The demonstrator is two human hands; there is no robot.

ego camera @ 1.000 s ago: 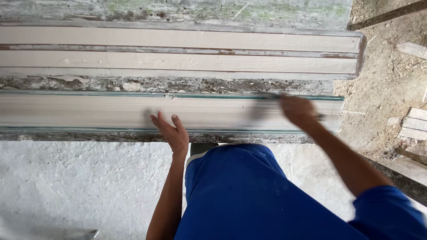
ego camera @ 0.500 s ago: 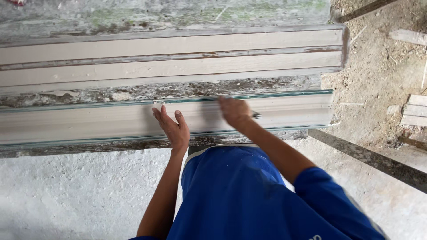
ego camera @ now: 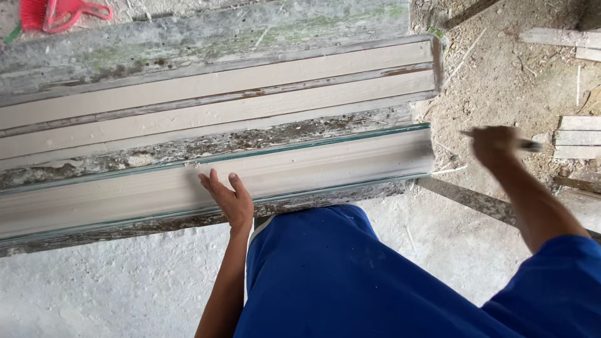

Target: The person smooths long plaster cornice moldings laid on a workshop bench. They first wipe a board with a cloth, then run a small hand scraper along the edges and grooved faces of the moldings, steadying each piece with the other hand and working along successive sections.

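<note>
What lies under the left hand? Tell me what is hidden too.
The left hand rests flat on a long pale moulded strip, lying on a worn, flaking plank bench. The patch of strip beneath the palm is covered. The right hand holds a thin tool beyond the strip's end.

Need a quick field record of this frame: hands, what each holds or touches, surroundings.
left hand: flat, fingers spread, on the long pale moulding
right hand: off the moulding's right end, over the dirt floor, gripping a thin blurred tool
moulding support: weathered planks
other: red brush top left; wood offcuts at right
</note>
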